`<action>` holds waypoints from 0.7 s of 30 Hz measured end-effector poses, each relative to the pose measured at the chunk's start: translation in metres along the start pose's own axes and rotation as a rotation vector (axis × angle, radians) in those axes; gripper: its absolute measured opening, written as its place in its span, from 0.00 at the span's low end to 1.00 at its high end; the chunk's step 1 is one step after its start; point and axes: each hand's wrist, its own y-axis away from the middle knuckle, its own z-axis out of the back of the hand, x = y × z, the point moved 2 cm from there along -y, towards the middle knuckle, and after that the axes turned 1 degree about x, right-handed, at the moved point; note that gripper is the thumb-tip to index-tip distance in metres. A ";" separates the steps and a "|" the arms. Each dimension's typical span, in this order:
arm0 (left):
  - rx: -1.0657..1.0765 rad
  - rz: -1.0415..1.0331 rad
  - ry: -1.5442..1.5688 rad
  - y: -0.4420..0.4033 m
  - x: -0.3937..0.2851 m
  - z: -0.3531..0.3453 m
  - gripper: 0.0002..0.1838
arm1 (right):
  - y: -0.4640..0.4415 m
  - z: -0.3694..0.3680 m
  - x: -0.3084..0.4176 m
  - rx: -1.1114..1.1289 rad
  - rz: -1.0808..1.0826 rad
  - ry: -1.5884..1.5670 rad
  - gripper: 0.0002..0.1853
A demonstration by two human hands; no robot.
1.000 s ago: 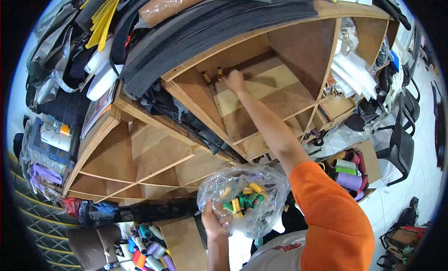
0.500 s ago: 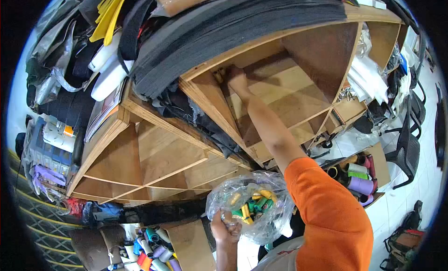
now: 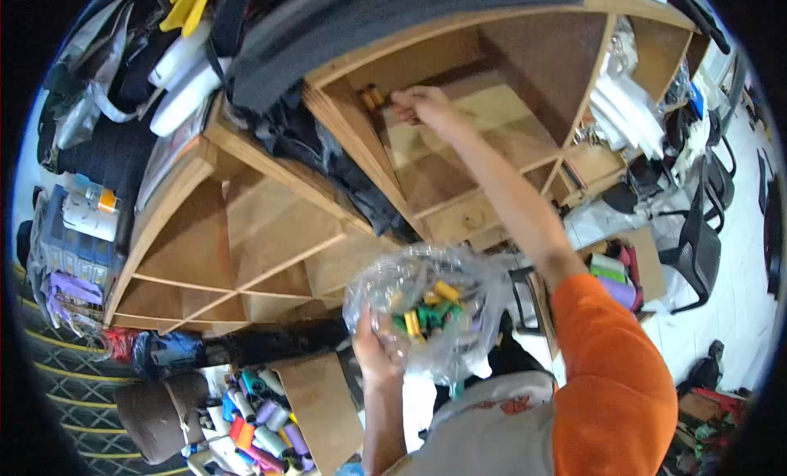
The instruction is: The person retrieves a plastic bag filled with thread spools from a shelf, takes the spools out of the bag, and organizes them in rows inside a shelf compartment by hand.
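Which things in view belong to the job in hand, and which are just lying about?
Likely in the job:
clear plastic bag, in the left hand's grip
green and yellow spools inside it
small yellowish spools in the shelf compartment, near the right hand

Apparently lying about:
large coloured spools, lower left
brown roll
black chair

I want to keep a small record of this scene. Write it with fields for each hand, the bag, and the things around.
Left hand: gripping a clear plastic bag
Right hand: at a shelf compartment, near small spools; whether it holds anything is unclear
Bag contents: yellow and green spools
Lower left: colourful thread cones beside a cardboard flap
Far right: black chair
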 end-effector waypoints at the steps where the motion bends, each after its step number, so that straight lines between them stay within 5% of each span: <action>1: 0.003 -0.065 -0.065 0.003 -0.003 -0.009 0.13 | 0.031 0.006 0.014 0.213 -0.080 -0.246 0.21; 3: 0.049 -0.028 -0.021 0.009 -0.008 -0.014 0.12 | 0.113 0.013 0.042 0.490 -0.315 -0.665 0.23; 4: 0.086 -0.017 0.003 0.009 -0.010 -0.022 0.12 | 0.145 0.015 0.042 0.729 -0.372 -0.628 0.24; 5: 0.057 -0.023 -0.018 0.012 -0.010 -0.035 0.12 | 0.183 0.013 0.064 0.997 -0.390 -0.409 0.23; 7: -0.019 -0.038 -0.061 0.025 -0.011 -0.051 0.12 | 0.241 -0.009 0.073 1.132 -0.453 0.013 0.18; 11: 0.146 -0.063 -0.099 0.019 -0.001 -0.056 0.13 | 0.264 -0.030 -0.029 0.793 -0.050 1.258 0.14; 14: 0.200 -0.004 -0.082 0.020 0.006 -0.066 0.12 | 0.261 -0.020 -0.095 0.546 -0.020 1.427 0.12; 17: 0.174 -0.019 -0.084 0.016 0.015 -0.074 0.11 | 0.263 -0.001 -0.100 0.436 0.090 1.256 0.11; 21: 0.223 0.013 -0.049 0.003 0.018 -0.069 0.10 | 0.258 0.009 -0.127 0.427 -0.355 1.205 0.15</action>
